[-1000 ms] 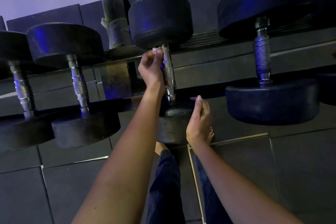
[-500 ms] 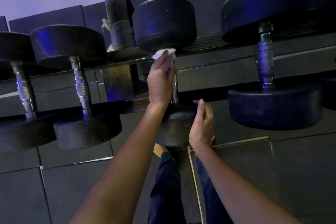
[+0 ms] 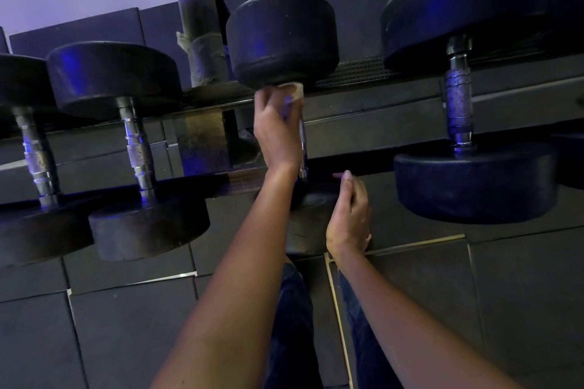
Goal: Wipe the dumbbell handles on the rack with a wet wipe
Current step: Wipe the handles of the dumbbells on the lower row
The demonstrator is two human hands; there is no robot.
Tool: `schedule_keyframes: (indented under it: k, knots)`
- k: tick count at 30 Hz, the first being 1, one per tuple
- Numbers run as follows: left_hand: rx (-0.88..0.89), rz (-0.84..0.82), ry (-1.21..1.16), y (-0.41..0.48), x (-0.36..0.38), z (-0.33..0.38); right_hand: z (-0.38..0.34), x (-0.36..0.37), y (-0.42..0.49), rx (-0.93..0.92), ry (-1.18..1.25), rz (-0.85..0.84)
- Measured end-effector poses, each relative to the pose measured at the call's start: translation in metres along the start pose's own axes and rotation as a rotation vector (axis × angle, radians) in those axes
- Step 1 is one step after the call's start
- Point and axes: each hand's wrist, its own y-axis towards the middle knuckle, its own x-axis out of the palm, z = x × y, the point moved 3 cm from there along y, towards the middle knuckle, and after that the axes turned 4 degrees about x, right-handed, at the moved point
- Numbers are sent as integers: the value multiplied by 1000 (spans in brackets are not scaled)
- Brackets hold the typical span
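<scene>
Black dumbbells lie across a dark rack (image 3: 373, 123). My left hand (image 3: 276, 133) is wrapped round the chrome handle (image 3: 303, 148) of the middle dumbbell (image 3: 282, 38), high up under its far head. A white wet wipe (image 3: 297, 90) shows between my fingers and the handle. My right hand (image 3: 349, 218) rests on the near head of the same dumbbell, fingers loosely bent, holding nothing. That near head is mostly hidden by my arms.
Two smaller dumbbells (image 3: 136, 148) with knurled chrome handles lie to the left, a larger one (image 3: 459, 104) with a darker handle to the right. A slanted rack post (image 3: 202, 41) rises behind. Dark floor tiles (image 3: 126, 325) and my legs (image 3: 294, 325) are below.
My left hand has turned over the handle and slid up it toward the far head, carrying the wipe. My right hand has stayed on the near head.
</scene>
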Motion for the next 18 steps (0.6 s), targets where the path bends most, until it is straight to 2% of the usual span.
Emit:
schedule_keyframes:
  k: [2, 4, 7, 9, 11, 13, 15, 18]
  knots:
    - [-213, 65, -228, 4, -1, -4, 1, -1, 1, 6, 0, -3]
    - [-371, 79, -500, 7, 1, -7, 1, -1, 0, 2, 4, -8]
    - [-600, 113, -778, 8, 9, -20, 0, -1, 1, -7, 8, -2]
    - [-781, 55, -965, 8, 17, -29, 0, -1, 1, -14, 7, 8]
    - [-888, -76, -1012, 8, 20, -35, 1, -1, 2, -19, 17, 9]
    - [-902, -161, -1000, 8, 18, -38, 1, -1, 2, -21, 21, 3]
    - [-840, -214, -975, 8, 10, -35, 1, -1, 2, -15, 18, 6]
    - [-649, -374, -718, -6, -22, -33, 1, -1, 2, -7, 10, 9]
